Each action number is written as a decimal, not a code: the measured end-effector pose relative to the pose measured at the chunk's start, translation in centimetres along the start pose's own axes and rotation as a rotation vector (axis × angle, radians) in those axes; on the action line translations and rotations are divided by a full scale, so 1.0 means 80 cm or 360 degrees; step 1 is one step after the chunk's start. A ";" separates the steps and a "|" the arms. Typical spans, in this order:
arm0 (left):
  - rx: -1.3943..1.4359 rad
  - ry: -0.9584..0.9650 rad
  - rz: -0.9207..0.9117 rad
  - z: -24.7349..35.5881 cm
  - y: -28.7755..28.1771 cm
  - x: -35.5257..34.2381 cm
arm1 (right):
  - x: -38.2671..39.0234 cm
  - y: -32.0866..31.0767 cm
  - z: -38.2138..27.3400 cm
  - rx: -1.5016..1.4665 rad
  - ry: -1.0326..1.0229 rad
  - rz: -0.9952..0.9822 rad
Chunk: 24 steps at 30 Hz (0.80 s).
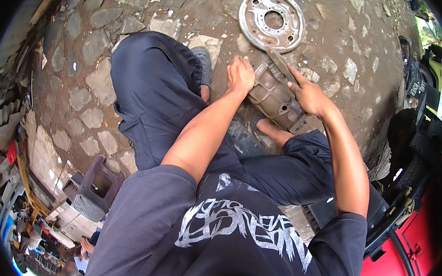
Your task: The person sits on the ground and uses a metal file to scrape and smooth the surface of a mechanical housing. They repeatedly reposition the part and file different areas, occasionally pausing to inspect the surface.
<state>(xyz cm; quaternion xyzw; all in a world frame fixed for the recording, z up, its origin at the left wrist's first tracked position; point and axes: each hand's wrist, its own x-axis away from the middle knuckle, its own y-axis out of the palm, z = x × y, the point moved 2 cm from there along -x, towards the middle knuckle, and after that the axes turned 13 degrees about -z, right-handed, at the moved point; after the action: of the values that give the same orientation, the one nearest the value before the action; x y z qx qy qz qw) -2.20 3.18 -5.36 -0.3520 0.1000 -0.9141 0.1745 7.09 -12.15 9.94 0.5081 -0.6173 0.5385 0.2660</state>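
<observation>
Between my feet stands a dirty brown-grey metal casing (272, 97), with a flanged edge and ribbed sides. My left hand (241, 76) is closed over its left edge, the fingertips partly hidden. In my right hand (307, 94) is a wire brush (280, 63) with a flat wooden handle. Its bristles face the casing's upper end and appear to touch it. Just beyond lies a round metal plate (295, 36) with a large central hole and smaller holes around it.
Uneven stone and dirt paving (95, 50) surrounds me. A red vehicle (389, 273) with black bars stands close on the right. Hollow blocks (96, 185) sit at lower left, near assorted clutter and another person's hand (87, 247). My bent knees flank the casing.
</observation>
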 end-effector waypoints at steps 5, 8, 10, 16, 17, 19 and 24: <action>-0.0030 0.0008 -0.0040 0.018 -0.001 0.002 | -0.068 -0.015 0.000 -0.0470 0.0267 -0.0259; -0.0020 -0.0031 -0.0065 0.013 0.005 0.011 | -0.075 -0.021 0.014 -0.0479 0.0212 -0.0291; -0.0043 0.0011 -0.0055 0.009 0.000 0.001 | -0.052 -0.027 -0.001 -0.0268 0.0243 -0.0260; -0.0009 -0.0063 -0.0158 0.009 -0.010 0.009 | -0.010 -0.033 0.008 -0.0397 0.0263 -0.0449; -0.0004 -0.0015 -0.0164 0.016 -0.006 0.007 | -0.021 -0.037 0.013 -0.0475 0.0298 -0.0479; -0.0085 -0.0067 -0.0173 0.020 0.000 0.009 | -0.044 -0.041 0.020 -0.0620 0.0354 -0.0550; -0.0171 0.0016 -0.0054 0.017 -0.002 0.005 | -0.019 -0.038 0.032 -0.0688 0.0291 -0.0524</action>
<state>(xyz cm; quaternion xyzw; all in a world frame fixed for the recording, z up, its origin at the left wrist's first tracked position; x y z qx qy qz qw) -1.59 3.07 -4.10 -0.3580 0.1438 -0.9120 0.1394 10.93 -13.76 9.06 0.4823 -0.6004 0.3875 0.5066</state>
